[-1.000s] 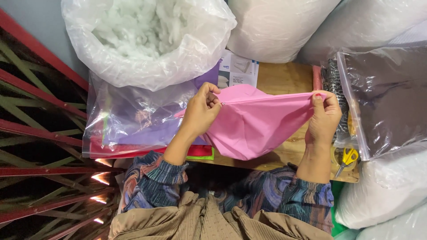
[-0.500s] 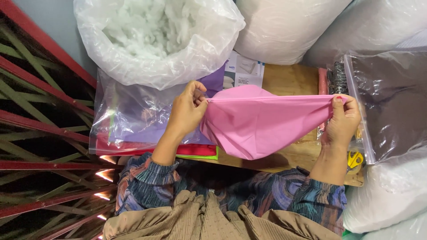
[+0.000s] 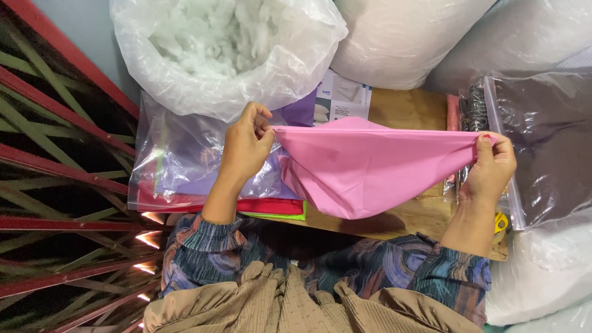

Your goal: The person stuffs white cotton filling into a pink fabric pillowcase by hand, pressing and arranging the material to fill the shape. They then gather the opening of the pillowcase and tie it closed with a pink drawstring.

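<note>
A pink fabric cover (image 3: 364, 163) is stretched taut between both hands above a wooden table (image 3: 407, 111). My left hand (image 3: 245, 145) pinches its left corner over a clear plastic bag of folded coloured fabrics (image 3: 185, 172). My right hand (image 3: 493, 166) pinches the right corner next to a clear zip bag with dark contents (image 3: 542, 135). The lower part of the cover hangs down in a loose pouch.
A big clear bag of white fibre filling (image 3: 228, 43) stands at the back left. White stuffed pillows (image 3: 401, 37) lie behind and at the right (image 3: 542, 271). A printed paper sheet (image 3: 342, 98) lies on the table. Yellow-handled scissors (image 3: 501, 222) rest by my right wrist. A red metal grille (image 3: 55, 185) is at the left.
Both hands have drawn further apart, pulling the pink cover's top edge into a straight taut line. The view has shifted slightly.
</note>
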